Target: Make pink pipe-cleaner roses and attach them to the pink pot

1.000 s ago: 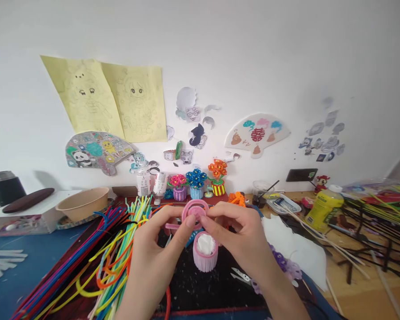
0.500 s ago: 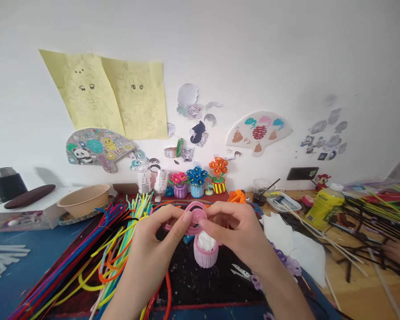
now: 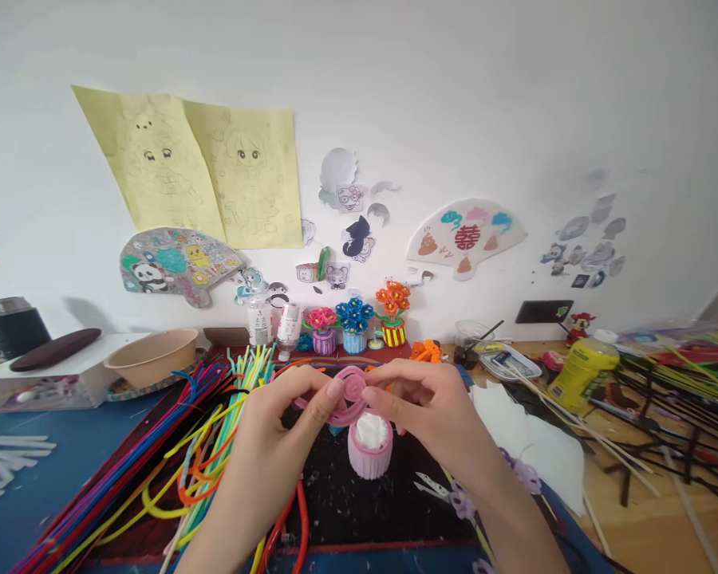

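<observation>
A pink pipe cleaner [image 3: 354, 388], wound into a flat spiral with a loose outer loop, is held up between both hands. My left hand [image 3: 302, 402] pinches its left side between thumb and fingers. On the other side, my right hand [image 3: 416, 399] grips the coil's edge with thumb and fingertips. Just below stands a small lilac ribbed pot [image 3: 369, 458] with a pink rim and white stuffing [image 3: 372, 430] inside. Small scissors or snips [image 3: 431, 485] lie to the pot's right, beside purple pipe-cleaner flowers [image 3: 463, 502].
Bundles of coloured pipe cleaners [image 3: 215, 430] spread on the left. Potted pipe-cleaner flowers [image 3: 354, 327] stand along the wall. White paper [image 3: 530, 446], a yellow bottle [image 3: 583, 371] and black pipe cleaners [image 3: 658, 430] lie to the right.
The pink coil has turned slightly in my fingers, and its spiral centre shows more plainly. Another person's hand at the far right edge has gone out of view.
</observation>
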`<action>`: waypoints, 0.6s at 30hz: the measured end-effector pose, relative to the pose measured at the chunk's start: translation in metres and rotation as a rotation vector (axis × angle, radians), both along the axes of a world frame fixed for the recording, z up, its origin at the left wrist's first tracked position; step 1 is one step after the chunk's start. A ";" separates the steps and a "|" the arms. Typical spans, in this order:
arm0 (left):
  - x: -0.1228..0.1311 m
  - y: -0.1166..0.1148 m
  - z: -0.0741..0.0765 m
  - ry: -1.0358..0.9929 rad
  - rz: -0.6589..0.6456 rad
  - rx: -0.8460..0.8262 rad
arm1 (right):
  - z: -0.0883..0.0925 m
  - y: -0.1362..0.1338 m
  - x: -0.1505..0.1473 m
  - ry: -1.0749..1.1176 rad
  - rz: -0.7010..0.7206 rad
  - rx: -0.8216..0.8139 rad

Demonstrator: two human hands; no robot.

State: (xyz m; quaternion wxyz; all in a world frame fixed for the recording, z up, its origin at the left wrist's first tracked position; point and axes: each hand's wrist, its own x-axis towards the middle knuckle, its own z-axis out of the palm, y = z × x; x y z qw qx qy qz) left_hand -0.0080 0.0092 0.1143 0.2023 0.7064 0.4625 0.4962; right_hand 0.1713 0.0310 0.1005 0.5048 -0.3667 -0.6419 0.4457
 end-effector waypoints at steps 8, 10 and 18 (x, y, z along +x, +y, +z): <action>-0.003 -0.002 -0.002 0.002 0.052 0.012 | 0.007 -0.008 0.006 -0.102 -0.162 0.095; -0.003 -0.002 -0.002 -0.020 0.055 0.035 | 0.008 -0.009 0.008 -0.090 -0.180 0.092; -0.003 -0.003 -0.002 -0.022 0.054 0.087 | 0.009 -0.008 0.007 -0.078 -0.102 0.073</action>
